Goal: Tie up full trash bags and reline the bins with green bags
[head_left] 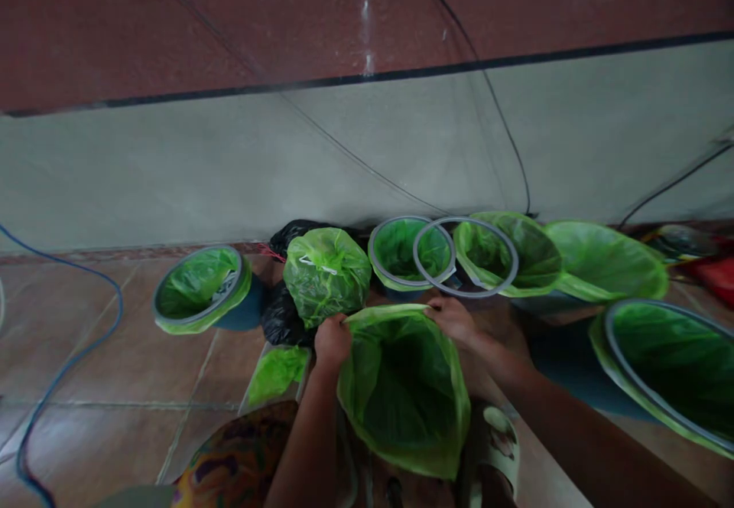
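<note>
A green translucent bin liner (401, 393) hangs with its mouth wide between my hands. My left hand (332, 343) pinches the rim at its far left corner. On the far right corner, my right hand (453, 318) grips the same rim, its fingers closed. Whether a bin stands inside the liner is hidden. Just beyond my right hand, a loose grey ring (466, 291) overlaps a lined bin (395, 269) and a lined green bag mouth (516, 252). Past my left hand sits a tied, filled green bag (328, 282).
Another lined bin (229, 297) with a grey ring stands left. Black bags (284, 313) lie behind a tray of green plastic (278, 374). More lined bins (608, 259) and a large ringed bin (579, 355) stand right. A blue hose (86, 351) crosses the tiled floor.
</note>
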The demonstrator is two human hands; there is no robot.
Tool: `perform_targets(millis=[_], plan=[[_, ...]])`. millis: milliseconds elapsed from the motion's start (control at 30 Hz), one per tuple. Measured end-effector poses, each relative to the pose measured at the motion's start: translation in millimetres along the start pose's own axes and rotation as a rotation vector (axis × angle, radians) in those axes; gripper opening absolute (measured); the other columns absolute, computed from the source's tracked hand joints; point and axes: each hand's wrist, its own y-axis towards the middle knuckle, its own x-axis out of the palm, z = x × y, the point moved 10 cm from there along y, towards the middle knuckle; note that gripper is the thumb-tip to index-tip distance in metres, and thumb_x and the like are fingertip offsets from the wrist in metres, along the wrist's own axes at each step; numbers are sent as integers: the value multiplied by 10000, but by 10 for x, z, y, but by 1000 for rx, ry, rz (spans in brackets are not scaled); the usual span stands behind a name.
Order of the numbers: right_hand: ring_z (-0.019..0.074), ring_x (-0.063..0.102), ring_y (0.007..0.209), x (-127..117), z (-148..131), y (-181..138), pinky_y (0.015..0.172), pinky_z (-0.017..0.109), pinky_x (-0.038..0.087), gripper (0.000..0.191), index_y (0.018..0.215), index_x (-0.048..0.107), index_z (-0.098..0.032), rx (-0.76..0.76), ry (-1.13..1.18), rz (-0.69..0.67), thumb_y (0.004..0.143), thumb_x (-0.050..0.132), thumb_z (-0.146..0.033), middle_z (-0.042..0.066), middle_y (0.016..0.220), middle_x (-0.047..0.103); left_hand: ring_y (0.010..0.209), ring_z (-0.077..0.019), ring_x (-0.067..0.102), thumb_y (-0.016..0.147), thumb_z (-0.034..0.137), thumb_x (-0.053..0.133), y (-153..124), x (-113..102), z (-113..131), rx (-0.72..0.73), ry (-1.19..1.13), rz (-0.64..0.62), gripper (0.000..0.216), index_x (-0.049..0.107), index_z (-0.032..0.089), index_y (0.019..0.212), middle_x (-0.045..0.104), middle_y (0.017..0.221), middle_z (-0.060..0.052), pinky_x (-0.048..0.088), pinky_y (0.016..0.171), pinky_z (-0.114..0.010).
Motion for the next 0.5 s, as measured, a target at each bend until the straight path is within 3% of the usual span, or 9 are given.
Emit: perform_targets(millis=[133, 300, 400, 500], plan=[[166, 623, 645, 54, 17, 25, 589, 246, 445, 265, 746, 732, -172, -23, 71, -4, 802, 588, -387, 57, 728, 722, 908, -180, 675, 785, 63, 555, 164, 94, 189, 111, -160, -96, 322, 736, 158, 1034, 752, 981, -65, 469, 793, -234], [180, 672, 761, 100, -6, 98, 703, 259, 468, 240, 841, 748, -183, -42, 95, -32, 791, 596, -362, 52, 844, 753, 873, -175, 666, 788, 188, 632, 275, 211, 371, 162, -224, -160, 304, 726, 126, 1070, 752, 960, -57, 477, 785, -237], [174, 668, 745, 142, 22, 141, 688, 259, 458, 233, 818, 748, -198, 0, 27, -34, 801, 585, -363, 37, 812, 749, 899, -189, 674, 835, 215, 584, 312, 205, 424, 127, -91, -87, 233, 759, 168, 982, 756, 955, -71, 467, 787, -249], [170, 664, 748, 136, 48, 168, 666, 254, 450, 257, 847, 750, -209, 46, -42, 55, 831, 552, -373, 36, 837, 749, 915, -191, 677, 861, 199, 542, 349, 188, 433, 82, -26, -4, 237, 761, 183, 952, 756, 965, -88, 458, 782, -250]])
